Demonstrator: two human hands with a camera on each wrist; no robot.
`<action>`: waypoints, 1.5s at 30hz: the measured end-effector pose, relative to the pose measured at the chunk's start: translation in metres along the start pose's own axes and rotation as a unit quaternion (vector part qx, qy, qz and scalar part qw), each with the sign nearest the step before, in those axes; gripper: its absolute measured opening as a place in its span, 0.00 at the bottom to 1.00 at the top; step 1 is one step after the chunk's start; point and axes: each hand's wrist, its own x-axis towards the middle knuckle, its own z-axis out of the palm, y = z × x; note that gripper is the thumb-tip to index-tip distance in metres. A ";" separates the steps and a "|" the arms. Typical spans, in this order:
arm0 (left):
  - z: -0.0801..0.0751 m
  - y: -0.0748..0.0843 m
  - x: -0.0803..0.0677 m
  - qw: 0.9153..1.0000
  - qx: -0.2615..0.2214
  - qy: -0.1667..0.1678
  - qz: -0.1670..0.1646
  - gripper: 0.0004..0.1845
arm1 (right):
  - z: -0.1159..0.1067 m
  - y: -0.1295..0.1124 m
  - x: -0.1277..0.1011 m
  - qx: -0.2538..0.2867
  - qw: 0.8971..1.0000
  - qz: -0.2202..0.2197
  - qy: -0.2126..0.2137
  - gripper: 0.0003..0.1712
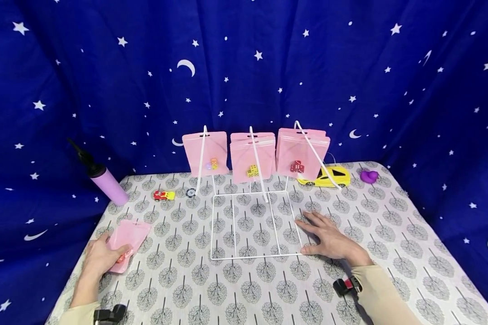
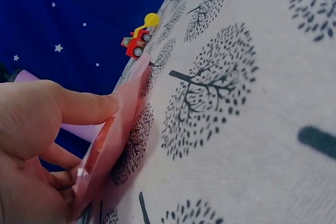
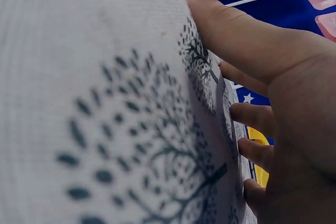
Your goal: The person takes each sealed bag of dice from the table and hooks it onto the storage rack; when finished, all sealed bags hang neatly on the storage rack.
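Note:
My left hand [image 1: 101,255] pinches a pink zip bag [image 1: 131,234] at the left of the table. Something orange-red shows inside that bag [image 2: 122,129], between thumb and fingers in the left wrist view. At the right side of a white wire rack [image 1: 256,257], my right hand [image 1: 329,237] lies with spread fingers, its thumb by the front corner of the base. Pink bags hang on the rack's three prongs: one with orange and purple dice [image 1: 205,146] at left, several with yellow dice [image 1: 252,153] in the middle and red dice [image 1: 302,151] at right.
Behind the left hand stands a purple hand pump [image 1: 110,186]. A small red and yellow toy car [image 1: 164,195] and a dark round piece [image 1: 191,192] lie left of the rack. At back right are a yellow toy car [image 1: 329,177] and a purple duck [image 1: 368,176].

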 end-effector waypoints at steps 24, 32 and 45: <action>0.009 0.002 -0.017 0.995 -0.071 0.069 -0.025 0.43 | 0.000 0.000 -0.001 0.003 1.000 -0.004 0.010 0.51; 0.010 0.022 -0.029 0.984 -0.139 0.110 0.014 0.33 | 0.001 0.003 -0.001 -0.008 1.000 -0.020 0.020 0.50; 0.011 0.075 -0.062 0.969 -0.205 0.096 0.098 0.18 | 0.002 0.003 -0.002 -0.007 1.000 -0.016 0.013 0.50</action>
